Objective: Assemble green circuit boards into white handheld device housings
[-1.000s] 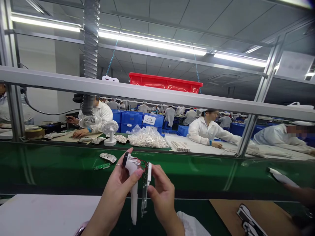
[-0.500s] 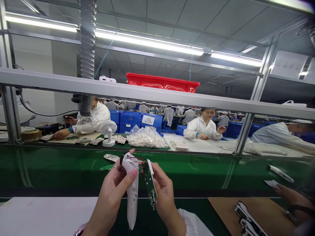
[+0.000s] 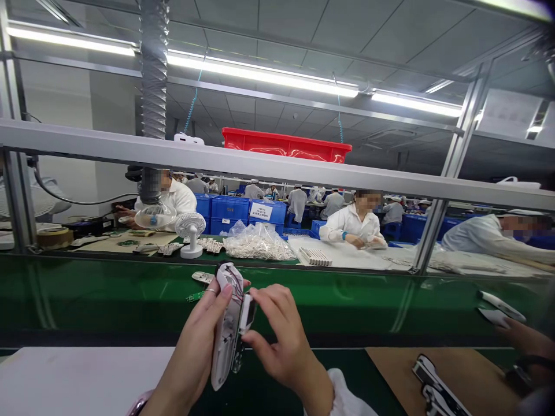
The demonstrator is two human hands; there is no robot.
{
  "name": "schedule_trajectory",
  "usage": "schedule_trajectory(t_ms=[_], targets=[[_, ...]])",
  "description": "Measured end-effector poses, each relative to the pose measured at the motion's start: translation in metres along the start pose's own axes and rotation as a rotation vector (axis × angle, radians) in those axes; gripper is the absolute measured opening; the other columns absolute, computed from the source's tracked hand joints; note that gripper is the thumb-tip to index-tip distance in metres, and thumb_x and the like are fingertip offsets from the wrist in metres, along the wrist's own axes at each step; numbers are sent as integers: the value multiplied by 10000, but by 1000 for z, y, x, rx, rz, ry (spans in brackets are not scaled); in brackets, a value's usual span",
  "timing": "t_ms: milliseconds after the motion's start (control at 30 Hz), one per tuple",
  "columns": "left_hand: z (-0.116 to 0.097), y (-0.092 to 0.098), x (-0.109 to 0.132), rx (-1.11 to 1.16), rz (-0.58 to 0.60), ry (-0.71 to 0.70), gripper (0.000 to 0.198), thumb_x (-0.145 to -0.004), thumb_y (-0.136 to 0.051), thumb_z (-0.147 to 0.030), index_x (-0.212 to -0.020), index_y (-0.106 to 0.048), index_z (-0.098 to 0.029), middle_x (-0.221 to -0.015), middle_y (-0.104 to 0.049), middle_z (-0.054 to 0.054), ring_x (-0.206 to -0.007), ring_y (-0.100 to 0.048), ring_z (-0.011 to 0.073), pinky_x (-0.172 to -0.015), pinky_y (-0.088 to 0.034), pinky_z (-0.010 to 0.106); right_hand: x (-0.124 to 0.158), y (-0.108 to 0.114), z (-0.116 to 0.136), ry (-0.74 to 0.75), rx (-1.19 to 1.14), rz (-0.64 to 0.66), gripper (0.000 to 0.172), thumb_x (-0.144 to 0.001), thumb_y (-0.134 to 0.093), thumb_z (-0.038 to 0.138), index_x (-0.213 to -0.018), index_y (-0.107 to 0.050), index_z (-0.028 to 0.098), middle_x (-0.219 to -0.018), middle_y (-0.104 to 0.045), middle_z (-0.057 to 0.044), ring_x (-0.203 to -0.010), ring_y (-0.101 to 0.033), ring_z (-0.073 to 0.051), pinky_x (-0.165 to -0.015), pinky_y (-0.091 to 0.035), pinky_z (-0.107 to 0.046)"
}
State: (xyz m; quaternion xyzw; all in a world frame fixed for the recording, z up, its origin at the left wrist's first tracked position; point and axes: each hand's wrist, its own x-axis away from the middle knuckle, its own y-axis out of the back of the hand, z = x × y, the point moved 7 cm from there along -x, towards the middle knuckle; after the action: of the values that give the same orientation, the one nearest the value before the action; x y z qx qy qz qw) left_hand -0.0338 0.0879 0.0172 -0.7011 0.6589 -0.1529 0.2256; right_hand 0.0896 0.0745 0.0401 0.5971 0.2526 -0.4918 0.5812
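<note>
Two hands, left, right, housing, belt edge

No longer apart: board now against the shell, right hand closed over its top end, shell's lower end swung left.

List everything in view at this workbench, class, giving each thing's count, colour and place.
crate: one, red, on the overhead shelf
fan: one, white, beyond the green belt
bag of parts: one, clear, beside the fan
bins: many, blue, behind the bench
circuit board: one, green, on the belt
tape roll: one, tan, far left
co-workers: several, white coats, across the bench
casing: one, white, held at centre
left hand: one, gripping the casing, ring on a finger
right hand: one, on the casing's top end
</note>
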Motion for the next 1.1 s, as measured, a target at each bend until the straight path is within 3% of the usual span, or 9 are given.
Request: schedule_trajectory(t_ms=[167,233,333,467,567,667,900,1100], targets=[[11,15,-4,-20,-88,-60,365,-773,-674,-451,-1091,-652,-273,-1271,-601,-18,-1322,-375,185,-1085,-286,244,-5,-3,15,54,167,86,518,-907,-535,290,-1364,-342,143,-1144,-546,-132,-1038,-477,-255,-981,-361,-507],[11,16,-5,-41,-84,-94,392,-780,-646,-497,-1084,-652,-249,-1252,-611,-2,-1316,-378,198,-1096,-268,256,-8,-3,19,35,221,97,493,-908,-528,265,-1348,-355,127,-1135,-557,-136,-1028,-481,-256,-982,-360,-516],[9,12,-4,-74,-42,-60,511,-789,-565,-597,-1111,-626,-205,-1132,-666,41,-1189,-503,239,-1007,-382,300,-11,-5,28,45,294,147,447,-914,-519,282,-1309,-398,112,-1119,-584,-136,-998,-493,-261,-986,-352,-541],[-3,10,0,-125,-87,-47,354,-778,-651,-478,-998,-632,-201,-934,-682,11,-902,-610,183,-766,-478,242,-12,-8,38,121,346,178,411,-926,-496,311,-1263,-445,81,-1102,-609,-140,-971,-508,-256,-1008,-332,-565],[-11,6,3,-116,-81,-40,430,-805,-637,-411,-1202,-531,-285,-848,-660,-15,-779,-610,154,-716,-474,247,-11,-9,41,141,371,113,386,-932,-490,309,-1233,-482,68,-1072,-619,-127,-963,-515,-242,-1005,-352,-546],[-18,0,4,-109,-31,-45,560,-833,-598,-369,-1337,-359,-413,-826,-643,-33,-755,-607,152,-731,-461,268,-11,-10,40,132,389,56,385,-933,-489,323,-1222,-505,70,-1060,-625,-119,-964,-518,-240,-1011,-355,-533],[-15,1,-2,-158,21,-75,414,-829,-560,-321,-1223,-431,-325,-825,-594,-24,-716,-557,147,-657,-424,238,-11,-10,39,80,406,15,379,-941,-461,324,-1242,-505,97,-1066,-623,-114,-946,-512,-243,-1022,-347,-538],[-10,-5,2,16,117,-112,357,-864,-473,-367,-1211,-443,-288,-816,-579,-9,-694,-530,145,-681,-427,250,-10,-11,39,67,461,10,354,-928,-491,251,-1247,-505,100,-1074,-608,-105,-955,-489,-245,-1009,-346,-551]])
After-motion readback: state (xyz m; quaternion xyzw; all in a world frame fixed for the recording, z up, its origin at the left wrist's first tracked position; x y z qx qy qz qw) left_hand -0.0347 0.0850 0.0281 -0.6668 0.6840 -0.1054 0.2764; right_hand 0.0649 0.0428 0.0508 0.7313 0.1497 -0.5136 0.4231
